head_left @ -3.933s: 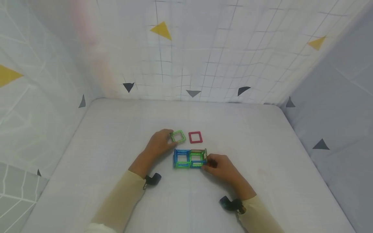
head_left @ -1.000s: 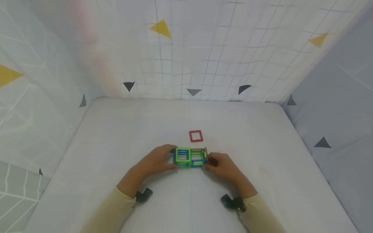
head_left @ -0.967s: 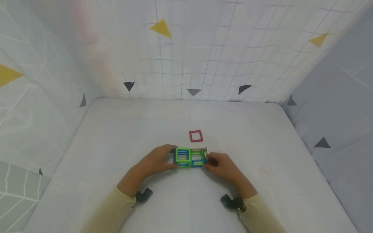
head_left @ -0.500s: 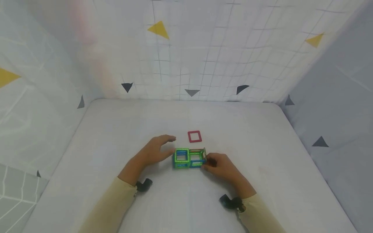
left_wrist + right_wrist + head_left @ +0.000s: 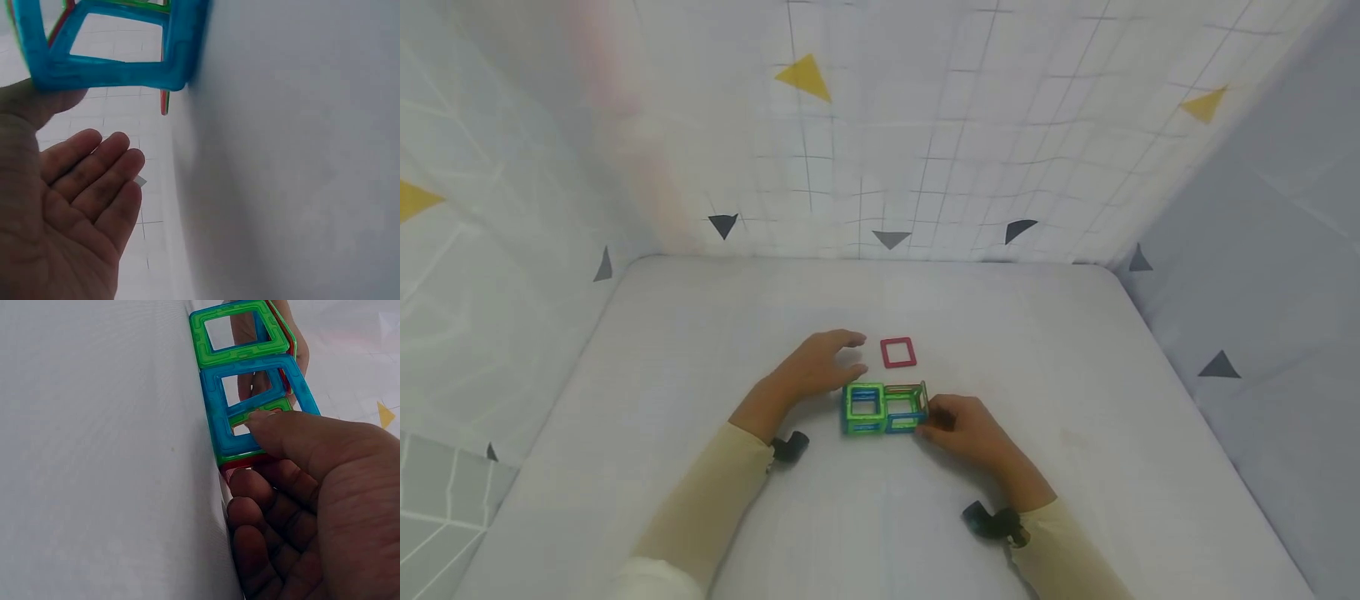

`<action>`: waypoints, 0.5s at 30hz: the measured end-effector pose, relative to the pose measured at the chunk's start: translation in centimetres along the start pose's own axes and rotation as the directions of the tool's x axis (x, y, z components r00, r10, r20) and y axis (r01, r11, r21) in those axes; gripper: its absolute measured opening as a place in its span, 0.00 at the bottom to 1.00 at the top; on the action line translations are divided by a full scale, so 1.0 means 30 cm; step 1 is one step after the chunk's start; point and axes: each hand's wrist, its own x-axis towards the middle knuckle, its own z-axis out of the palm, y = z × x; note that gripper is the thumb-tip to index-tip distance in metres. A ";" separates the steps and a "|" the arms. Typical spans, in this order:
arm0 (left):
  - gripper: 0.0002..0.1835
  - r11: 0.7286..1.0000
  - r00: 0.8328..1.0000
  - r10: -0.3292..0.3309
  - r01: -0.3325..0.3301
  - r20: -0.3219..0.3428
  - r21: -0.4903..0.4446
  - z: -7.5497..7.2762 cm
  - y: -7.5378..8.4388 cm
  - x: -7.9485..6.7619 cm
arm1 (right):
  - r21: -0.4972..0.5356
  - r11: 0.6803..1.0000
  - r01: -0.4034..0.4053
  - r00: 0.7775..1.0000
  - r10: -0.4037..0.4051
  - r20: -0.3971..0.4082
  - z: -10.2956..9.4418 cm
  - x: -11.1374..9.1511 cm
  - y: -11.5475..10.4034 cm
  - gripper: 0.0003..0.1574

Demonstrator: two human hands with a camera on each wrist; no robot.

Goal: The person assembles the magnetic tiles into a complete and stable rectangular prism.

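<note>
A two-cube structure of magnetic tiles (image 5: 866, 417) stands on the white table, made of blue, green and red-brown square frames. Its left cube has a green square on top; the right cube is open above. My right hand (image 5: 966, 429) pinches the structure's right end, the thumb on a blue square (image 5: 234, 449) in the right wrist view and the other fingers curled behind. Behind the structure lies a flat red square tile (image 5: 898, 364). My left hand (image 5: 816, 364) is just left of it, fingers spread, holding nothing; its palm (image 5: 81, 225) faces the left wrist camera.
The white table (image 5: 1037, 333) spreads around the tiles. A whitish grid-lined curtain (image 5: 895, 125) with yellow and dark triangles hangs behind it, and grey cloth (image 5: 1262, 250) hangs at the right. Each wrist wears a small black camera mount (image 5: 790, 447).
The left hand has set the green square on the left cube, let go, and moved up and right towards the red square. The right hand has kept its grip on the right end.
</note>
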 end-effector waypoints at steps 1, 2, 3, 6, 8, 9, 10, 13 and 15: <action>0.31 1.000 1.000 0.000 0.000 0.009 0.006 -0.001 0.001 0.007 | -0.003 1.000 -0.003 1.000 0.003 0.000 0.000 0.000 -0.001 0.10; 0.31 1.000 1.000 -0.002 0.001 0.014 0.016 -0.003 0.002 0.013 | -0.001 1.000 -0.005 1.000 0.005 0.000 -0.001 0.000 -0.002 0.10; 0.31 1.000 1.000 -0.004 0.004 0.021 0.024 -0.005 0.004 0.019 | -0.001 1.000 -0.007 1.000 0.007 0.001 -0.001 0.000 -0.004 0.10; 0.32 0.998 0.999 0.012 -0.014 0.031 0.068 -0.020 0.012 0.035 | 0.000 1.000 -0.011 1.000 0.011 0.001 -0.001 0.000 -0.005 0.10; 0.32 0.995 0.999 0.034 -0.037 0.043 0.091 -0.032 0.022 0.046 | -0.002 1.000 -0.010 1.000 0.010 0.002 -0.002 -0.001 -0.005 0.11; 0.33 0.994 0.998 0.044 -0.049 0.050 0.098 -0.039 0.029 0.052 | -0.006 1.000 -0.008 1.000 0.008 0.001 -0.002 -0.001 -0.005 0.11; 0.34 0.992 0.997 0.056 -0.061 0.055 0.111 -0.043 0.035 0.059 | -0.008 1.000 -0.007 1.000 0.007 0.000 -0.003 -0.001 -0.005 0.10; 0.35 0.987 0.994 0.077 -0.086 0.075 0.133 -0.048 0.057 0.082 | -0.001 1.000 -0.005 1.000 0.005 0.000 -0.005 -0.004 -0.007 0.10; 0.36 0.983 0.992 0.083 -0.096 0.090 0.155 -0.044 0.069 0.098 | 0.005 1.000 -0.004 1.000 0.004 0.000 -0.006 -0.005 -0.010 0.11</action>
